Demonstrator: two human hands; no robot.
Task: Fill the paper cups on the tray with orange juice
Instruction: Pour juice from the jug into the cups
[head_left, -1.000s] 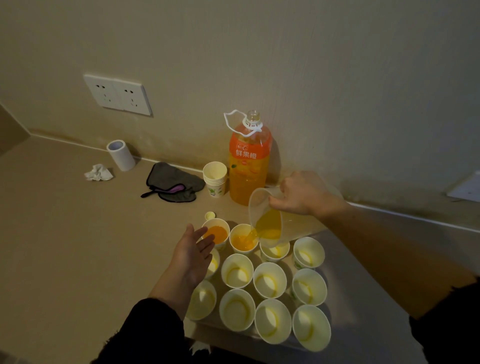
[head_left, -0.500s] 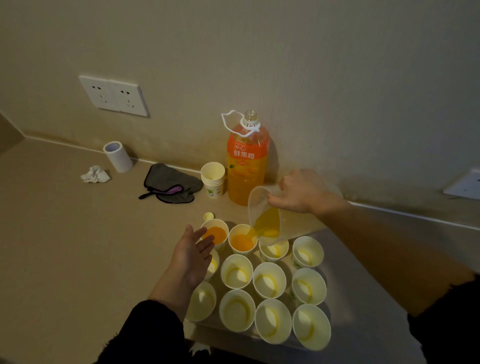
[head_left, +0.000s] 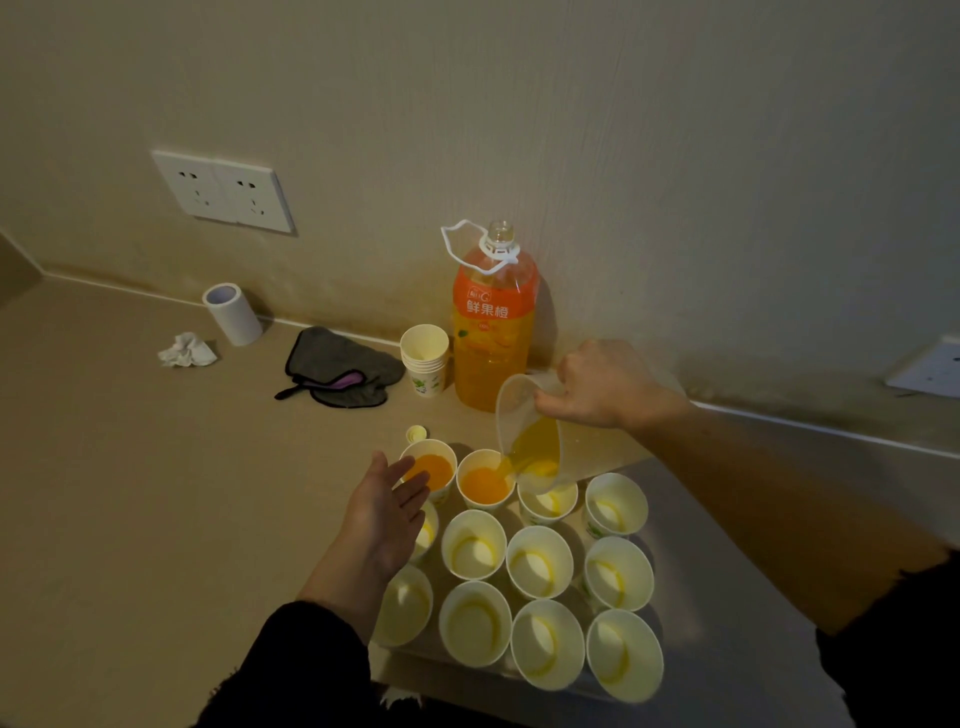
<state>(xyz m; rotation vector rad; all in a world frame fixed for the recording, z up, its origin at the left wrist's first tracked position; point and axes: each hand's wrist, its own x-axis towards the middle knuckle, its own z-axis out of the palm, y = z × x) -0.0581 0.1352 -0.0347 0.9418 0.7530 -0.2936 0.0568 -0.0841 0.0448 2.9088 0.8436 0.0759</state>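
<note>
Several white paper cups stand in rows on a tray (head_left: 691, 670) near the counter's front. The back-left cup (head_left: 434, 470) holds orange juice. My right hand (head_left: 605, 387) grips a clear plastic jug (head_left: 540, 447), tilted left, and juice runs from its lip into the second back-row cup (head_left: 485, 483). An empty cup (head_left: 548, 504) stands just under the jug. My left hand (head_left: 387, 512) hovers with straight fingers beside the back-left cup, over the tray's left column. The other cups, such as the middle one (head_left: 537, 564), look empty.
An uncapped orange juice bottle (head_left: 493, 322) stands by the wall with a stack of spare cups (head_left: 425, 358) to its left. A yellow cap (head_left: 416, 432), a dark cloth (head_left: 340, 366), a white roll (head_left: 232, 314) and crumpled tissue (head_left: 187, 351) lie further left.
The juice level in the second back-row cup has risen while the jug stays tilted over it. My left hand has barely moved.
</note>
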